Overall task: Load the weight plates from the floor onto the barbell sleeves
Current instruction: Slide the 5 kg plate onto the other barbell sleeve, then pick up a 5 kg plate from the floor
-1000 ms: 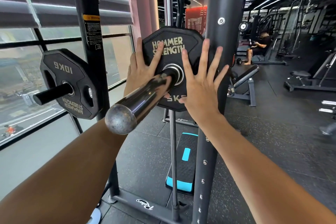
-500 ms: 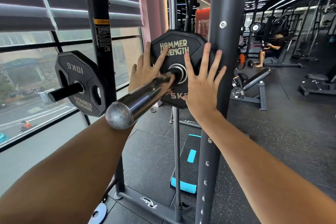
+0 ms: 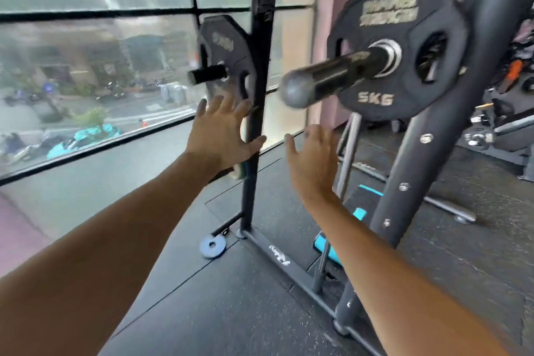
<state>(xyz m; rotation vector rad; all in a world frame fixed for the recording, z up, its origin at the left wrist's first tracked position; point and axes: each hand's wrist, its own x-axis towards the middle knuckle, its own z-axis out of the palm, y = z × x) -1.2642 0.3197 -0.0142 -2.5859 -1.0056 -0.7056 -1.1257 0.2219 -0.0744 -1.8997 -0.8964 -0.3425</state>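
A black 5 kg plate with gold lettering sits far in on the steel barbell sleeve, whose round end points toward me. My left hand hovers below and left of the sleeve, fingers spread, in front of the rack's thin upright. My right hand hangs below the sleeve's end, fingers apart, holding nothing. A small grey plate lies flat on the floor by the rack's base. A black 10 kg plate hangs on a storage peg at the left.
The thin rack upright and thick rack post stand either side of the sleeve. A base rail runs across the rubber floor. A teal step platform lies behind it. A window wall fills the left.
Both hands have come off the 5 kg plate and dropped below the sleeve. The view has swung down and left, now blurred, showing the floor and the small grey plate.
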